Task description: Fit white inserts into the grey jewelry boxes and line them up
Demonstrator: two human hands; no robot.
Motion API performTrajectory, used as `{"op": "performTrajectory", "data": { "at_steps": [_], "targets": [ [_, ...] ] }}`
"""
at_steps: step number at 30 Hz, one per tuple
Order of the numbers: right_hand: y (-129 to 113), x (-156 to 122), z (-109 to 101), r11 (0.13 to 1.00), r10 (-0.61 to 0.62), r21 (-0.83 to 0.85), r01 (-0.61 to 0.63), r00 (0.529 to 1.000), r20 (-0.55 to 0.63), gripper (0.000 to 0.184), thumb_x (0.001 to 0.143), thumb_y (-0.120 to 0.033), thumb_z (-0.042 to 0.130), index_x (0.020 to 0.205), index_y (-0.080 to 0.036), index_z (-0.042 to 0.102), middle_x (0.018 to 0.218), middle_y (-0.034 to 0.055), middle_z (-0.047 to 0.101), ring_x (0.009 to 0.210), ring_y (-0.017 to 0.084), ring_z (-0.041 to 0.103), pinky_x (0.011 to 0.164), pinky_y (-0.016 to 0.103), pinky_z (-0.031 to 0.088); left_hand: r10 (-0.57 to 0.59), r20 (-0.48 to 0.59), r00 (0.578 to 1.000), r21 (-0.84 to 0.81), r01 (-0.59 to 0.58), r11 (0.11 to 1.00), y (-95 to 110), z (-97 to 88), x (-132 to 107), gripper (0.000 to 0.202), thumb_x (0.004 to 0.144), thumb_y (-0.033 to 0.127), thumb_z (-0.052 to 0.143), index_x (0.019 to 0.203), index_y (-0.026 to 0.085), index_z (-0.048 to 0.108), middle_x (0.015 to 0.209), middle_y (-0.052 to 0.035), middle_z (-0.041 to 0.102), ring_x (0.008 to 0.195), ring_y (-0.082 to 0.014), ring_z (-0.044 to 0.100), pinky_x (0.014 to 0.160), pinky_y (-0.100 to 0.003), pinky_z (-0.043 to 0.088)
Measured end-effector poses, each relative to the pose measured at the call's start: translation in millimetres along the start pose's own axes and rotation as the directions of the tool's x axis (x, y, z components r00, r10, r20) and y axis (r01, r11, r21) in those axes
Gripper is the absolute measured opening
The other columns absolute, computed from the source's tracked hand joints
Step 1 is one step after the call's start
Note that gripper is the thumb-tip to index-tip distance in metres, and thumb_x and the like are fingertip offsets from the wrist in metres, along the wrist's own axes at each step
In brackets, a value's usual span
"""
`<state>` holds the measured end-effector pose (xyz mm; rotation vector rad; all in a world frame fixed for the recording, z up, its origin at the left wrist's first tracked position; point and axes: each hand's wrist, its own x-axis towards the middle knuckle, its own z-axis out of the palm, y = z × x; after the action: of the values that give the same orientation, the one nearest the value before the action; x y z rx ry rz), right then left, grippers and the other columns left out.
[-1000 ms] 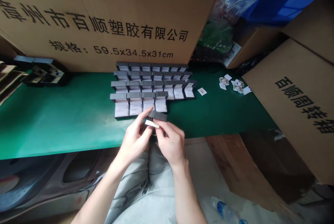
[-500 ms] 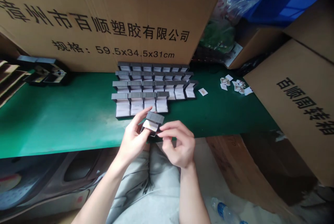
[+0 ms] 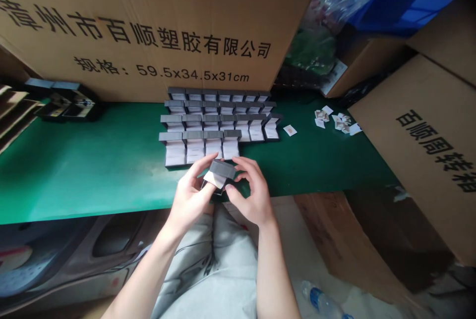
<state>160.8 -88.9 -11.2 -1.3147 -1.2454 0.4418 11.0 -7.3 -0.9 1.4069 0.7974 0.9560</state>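
A small grey-black jewelry box with a raised lid and a white lining is held above the table's front edge. My left hand grips it from the left, the thumb pressing inside on the white lining. From the other side, my right hand curls round the box, thumb by its lower part and index finger behind the lid. Just beyond my hands stand rows of similar open jewelry boxes with white linings. A small white card lies to the right of the rows.
A large cardboard carton stands behind the green table. Loose white cards lie at the right, near another carton. Two dark open boxes sit at the far left. A plastic bottle lies on the floor.
My right hand has opened from a pinch at the box's right side and spread round the box, its index finger now up behind the lid. My left hand keeps its grip.
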Motion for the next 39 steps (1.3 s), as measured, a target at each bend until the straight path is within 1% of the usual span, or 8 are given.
{"op": "performTrajectory", "data": {
  "at_steps": [4, 8, 15, 18, 25, 28, 33, 39],
  "targets": [
    [-2.0, 1.8, 1.9, 0.999, -0.001, -0.043, 0.002, 1.000, 0.031, 0.056, 0.085, -0.014, 0.067, 0.140, -0.026, 0.064, 0.138, 0.0108, 0.067, 0.113, 0.022, 0.070, 0.084, 0.030, 0.063, 0.011, 0.015, 1.000, 0.089, -0.012, 0.996, 2.5, 1.4, 0.0, 0.057, 0.089, 0.044, 0.080, 0.138, 0.018, 0.069, 0.135, -0.0139, 0.075, 0.106, -0.0266, 0.077, 0.089, -0.034, 0.064],
    [-3.9, 4.1, 6.4, 0.996, -0.001, -0.092, 0.001, 1.000, 0.005, 0.052, 0.085, -0.009, 0.062, 0.135, -0.024, 0.067, 0.131, 0.0101, 0.073, 0.114, 0.022, 0.072, 0.083, 0.029, 0.063, 0.000, 0.045, 0.999, 0.148, -0.007, 0.989, 5.1, 2.7, -1.3, 0.055, 0.091, 0.042, 0.073, 0.140, 0.017, 0.066, 0.133, -0.0127, 0.075, 0.097, -0.0245, 0.078, 0.085, -0.034, 0.064],
    [-6.6, 5.4, 10.7, 0.994, 0.021, -0.108, -0.024, 0.999, -0.031, 0.041, 0.089, -0.012, 0.063, 0.128, -0.023, 0.070, 0.125, 0.0088, 0.076, 0.113, 0.021, 0.073, 0.085, 0.028, 0.063, -0.021, 0.057, 0.998, 0.219, 0.008, 0.976, 4.4, 1.6, -3.6, 0.057, 0.087, 0.031, 0.071, 0.142, 0.018, 0.065, 0.124, -0.0101, 0.076, 0.083, -0.0194, 0.073, 0.070, -0.027, 0.060],
    [-6.8, 5.4, 10.5, 0.994, 0.005, -0.108, -0.008, 1.000, -0.027, 0.038, 0.091, -0.014, 0.064, 0.127, -0.022, 0.071, 0.123, 0.0088, 0.077, 0.108, 0.020, 0.074, 0.084, 0.027, 0.063, -0.021, 0.049, 0.999, 0.211, 0.010, 0.978, 5.2, 2.3, -3.0, 0.057, 0.086, 0.030, 0.071, 0.142, 0.018, 0.065, 0.123, -0.0093, 0.076, 0.084, -0.0194, 0.073, 0.071, -0.027, 0.060],
    [-6.9, 4.7, 11.7, 0.990, -0.006, -0.144, 0.000, 0.999, -0.044, 0.033, 0.093, -0.016, 0.064, 0.124, -0.023, 0.072, 0.110, 0.0062, 0.078, 0.093, 0.017, 0.073, 0.079, 0.026, 0.062, -0.012, 0.053, 0.999, 0.191, 0.002, 0.982, 9.2, 5.3, -1.6, 0.054, 0.088, 0.035, 0.070, 0.138, 0.017, 0.065, 0.124, -0.0105, 0.076, 0.096, -0.0229, 0.077, 0.087, -0.033, 0.064],
    [-6.7, 3.9, 12.5, 0.989, -0.020, -0.148, 0.013, 0.999, -0.047, 0.033, 0.093, -0.015, 0.065, 0.124, -0.023, 0.073, 0.107, 0.0057, 0.078, 0.092, 0.017, 0.072, 0.079, 0.026, 0.062, -0.009, 0.055, 0.998, 0.177, -0.001, 0.984, 8.9, 4.5, -2.2, 0.052, 0.089, 0.037, 0.070, 0.137, 0.018, 0.065, 0.123, -0.0105, 0.076, 0.096, -0.0230, 0.077, 0.087, -0.033, 0.065],
    [-6.9, 4.0, 14.3, 0.986, -0.031, -0.168, 0.021, 0.998, -0.060, 0.033, 0.093, -0.015, 0.064, 0.123, -0.024, 0.073, 0.103, 0.0047, 0.078, 0.089, 0.017, 0.072, 0.079, 0.027, 0.063, -0.019, 0.056, 0.998, 0.173, 0.009, 0.985, 8.5, 4.7, -2.3, 0.050, 0.090, 0.034, 0.069, 0.137, 0.018, 0.065, 0.121, -0.0100, 0.076, 0.089, -0.0215, 0.077, 0.081, -0.032, 0.066],
    [-8.3, 4.7, 15.2, 0.985, 0.008, -0.172, -0.021, 0.997, -0.071, 0.027, 0.093, -0.022, 0.069, 0.120, -0.023, 0.074, 0.104, 0.0051, 0.078, 0.089, 0.018, 0.073, 0.079, 0.026, 0.063, -0.015, 0.061, 0.998, 0.177, 0.004, 0.984, 8.3, 5.1, -1.8, 0.052, 0.090, 0.039, 0.070, 0.137, 0.017, 0.066, 0.124, -0.0117, 0.077, 0.101, -0.0264, 0.078, 0.088, -0.036, 0.066]
  ]
}}
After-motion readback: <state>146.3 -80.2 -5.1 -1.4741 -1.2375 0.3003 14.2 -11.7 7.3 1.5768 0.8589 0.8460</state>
